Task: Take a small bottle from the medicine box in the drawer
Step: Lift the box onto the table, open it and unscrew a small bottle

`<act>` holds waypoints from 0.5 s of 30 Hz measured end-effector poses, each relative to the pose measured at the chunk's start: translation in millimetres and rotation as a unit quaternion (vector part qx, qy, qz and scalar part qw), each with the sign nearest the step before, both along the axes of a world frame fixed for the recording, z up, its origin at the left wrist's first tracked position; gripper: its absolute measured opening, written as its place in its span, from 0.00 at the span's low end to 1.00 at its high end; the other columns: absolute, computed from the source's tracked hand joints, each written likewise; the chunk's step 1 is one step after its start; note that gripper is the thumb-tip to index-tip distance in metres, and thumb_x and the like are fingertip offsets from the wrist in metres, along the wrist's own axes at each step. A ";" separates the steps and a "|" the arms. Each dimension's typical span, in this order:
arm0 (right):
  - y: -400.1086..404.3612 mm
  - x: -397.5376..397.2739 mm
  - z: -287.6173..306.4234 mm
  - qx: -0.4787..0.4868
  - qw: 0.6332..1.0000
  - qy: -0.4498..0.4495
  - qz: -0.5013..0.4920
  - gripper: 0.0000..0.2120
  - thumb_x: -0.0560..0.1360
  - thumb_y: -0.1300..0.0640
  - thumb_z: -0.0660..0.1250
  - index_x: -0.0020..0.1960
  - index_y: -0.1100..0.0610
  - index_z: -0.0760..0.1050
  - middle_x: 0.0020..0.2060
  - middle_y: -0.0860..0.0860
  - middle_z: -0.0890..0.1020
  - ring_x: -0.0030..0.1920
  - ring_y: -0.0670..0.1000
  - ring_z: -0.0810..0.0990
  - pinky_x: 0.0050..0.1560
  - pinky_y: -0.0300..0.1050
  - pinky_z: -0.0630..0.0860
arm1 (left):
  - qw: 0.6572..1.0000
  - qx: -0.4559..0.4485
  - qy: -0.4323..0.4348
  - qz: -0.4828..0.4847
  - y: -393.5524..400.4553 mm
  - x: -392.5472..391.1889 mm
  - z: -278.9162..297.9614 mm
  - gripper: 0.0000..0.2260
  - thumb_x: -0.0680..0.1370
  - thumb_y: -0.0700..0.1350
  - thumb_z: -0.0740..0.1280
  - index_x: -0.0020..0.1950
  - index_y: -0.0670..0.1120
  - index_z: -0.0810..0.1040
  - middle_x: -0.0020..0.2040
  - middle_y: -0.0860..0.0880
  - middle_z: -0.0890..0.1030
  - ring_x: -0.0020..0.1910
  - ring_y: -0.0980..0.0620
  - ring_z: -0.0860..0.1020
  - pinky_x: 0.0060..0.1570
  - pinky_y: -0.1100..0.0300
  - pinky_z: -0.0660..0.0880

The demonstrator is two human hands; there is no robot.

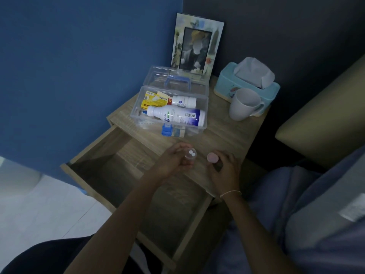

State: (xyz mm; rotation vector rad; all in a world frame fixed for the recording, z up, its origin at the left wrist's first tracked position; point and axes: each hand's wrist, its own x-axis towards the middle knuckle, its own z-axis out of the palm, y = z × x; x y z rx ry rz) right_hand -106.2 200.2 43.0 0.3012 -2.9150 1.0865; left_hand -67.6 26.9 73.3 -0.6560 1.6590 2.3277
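Left hand (175, 159) grips a small clear plastic bottle (190, 156), mouth up, two white tablets (191, 154) visible inside; fingers curled round its body, probably keeping it upright so nothing spills. Right hand (223, 167) is closed on a small pink round cap (212, 157), held just beside the bottle, apart from it; looks freshly unscrewed, judging by the open mouth. Bottle is already out of the clear plastic medicine box (169, 113), which sits lid-open on the light wooden bedside table (223, 135), not in the drawer. Wooden drawer (126, 175) is pulled out below the hands and looks bare. Room: hands hover near the table's front edge; the box is behind them, a white mug (244, 103) and a teal tissue box (246, 84) at back right, well apart.
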 end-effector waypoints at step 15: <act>-2.7 1.1 -5.4 -0.010 0.999 0.006 -0.034 0.16 0.68 0.55 0.73 0.55 0.53 0.78 0.53 0.54 0.79 0.58 0.56 0.74 0.67 0.60 0.64 | 0.912 -0.376 0.153 -0.068 12.5 0.2 -18.6 0.14 0.73 0.45 0.72 0.57 0.48 0.75 0.51 0.53 0.81 0.50 0.58 0.80 0.51 0.62 0.76</act>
